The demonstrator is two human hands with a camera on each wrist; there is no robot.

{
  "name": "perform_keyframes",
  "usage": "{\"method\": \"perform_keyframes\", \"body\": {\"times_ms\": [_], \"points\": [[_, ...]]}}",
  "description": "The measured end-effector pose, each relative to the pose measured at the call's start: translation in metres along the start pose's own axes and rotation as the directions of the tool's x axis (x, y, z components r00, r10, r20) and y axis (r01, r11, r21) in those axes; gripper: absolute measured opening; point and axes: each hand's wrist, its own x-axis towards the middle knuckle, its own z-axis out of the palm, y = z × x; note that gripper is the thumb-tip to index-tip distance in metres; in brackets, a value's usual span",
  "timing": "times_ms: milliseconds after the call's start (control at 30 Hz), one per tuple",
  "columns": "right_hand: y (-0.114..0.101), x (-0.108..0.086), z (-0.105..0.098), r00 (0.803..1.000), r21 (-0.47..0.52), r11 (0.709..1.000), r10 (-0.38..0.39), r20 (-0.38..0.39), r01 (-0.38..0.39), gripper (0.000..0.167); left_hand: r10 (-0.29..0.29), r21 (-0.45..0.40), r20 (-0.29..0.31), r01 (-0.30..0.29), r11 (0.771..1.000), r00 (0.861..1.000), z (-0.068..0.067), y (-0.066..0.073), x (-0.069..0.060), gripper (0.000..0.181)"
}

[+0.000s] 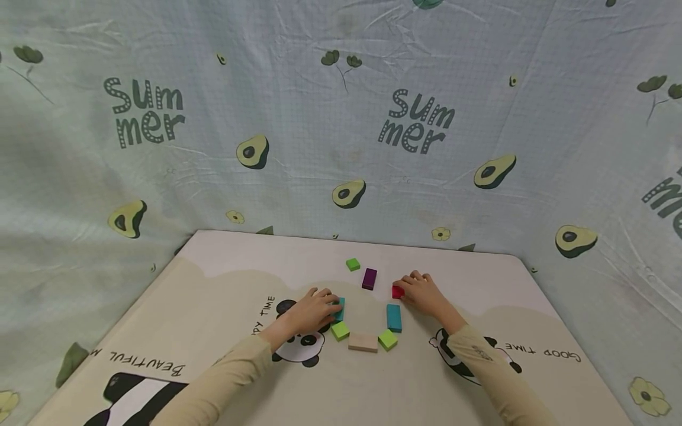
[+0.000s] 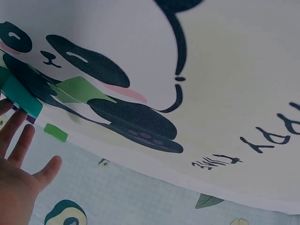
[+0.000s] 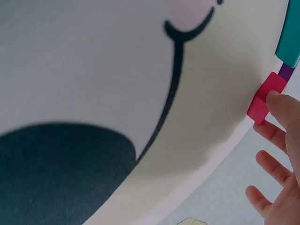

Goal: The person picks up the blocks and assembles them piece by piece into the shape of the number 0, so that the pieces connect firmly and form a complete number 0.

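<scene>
My left hand [image 1: 314, 310] is at the left teal block [image 1: 340, 309], its fingertips at the block's edge. In the left wrist view fingers touch the teal block [image 2: 22, 93], while the thumb is out of sight. Between thumb and index finger, my right hand [image 1: 426, 294] pinches a small red block [image 1: 398, 292]; the right wrist view shows the red block [image 3: 267, 97] with the other fingers spread apart. Nearer me stands another teal block [image 1: 393, 318]. Two green blocks [image 1: 340, 331] [image 1: 388, 339] flank a plain wooden block [image 1: 363, 342] at the near side.
Beyond the hands, a purple block [image 1: 369, 278] and another green block [image 1: 353, 264] lie apart on the panda-print tabletop [image 1: 298, 260]. A printed curtain [image 1: 298, 118] hangs behind the table's far edge.
</scene>
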Motion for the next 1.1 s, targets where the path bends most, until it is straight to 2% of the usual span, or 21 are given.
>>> {"method": "perform_keyframes", "body": {"times_ms": [200, 467, 800, 1100], "points": [[0.0002, 0.0015, 0.0001, 1.0, 0.011, 1.0, -0.004, -0.002, 0.004, 0.031, 0.009, 0.022, -0.001, -0.009, 1.0, 1.0, 0.0001, -0.0008, 0.0003, 0.028], [-0.0005, 0.0022, 0.0, 0.999, 0.03, 0.999, -0.037, -0.019, 0.037, 0.03, -0.003, -0.002, 0.002, 0.003, 1.0, 1.0, 0.0018, -0.0013, 0.0006, 0.027], [-0.0048, 0.0035, -0.0025, 0.997, 0.022, 0.997, -0.071, -0.006, 0.071, 0.03, 0.008, 0.014, -0.006, -0.008, 1.0, 1.0, 0.0004, 0.0002, 0.0004, 0.027], [-0.0071, 0.0056, -0.0032, 0.994, 0.039, 0.994, -0.106, 0.014, 0.106, 0.031, 0.0, -0.011, -0.004, 0.0, 1.0, 1.0, 0.0014, 0.0008, 0.0003, 0.027]]}}
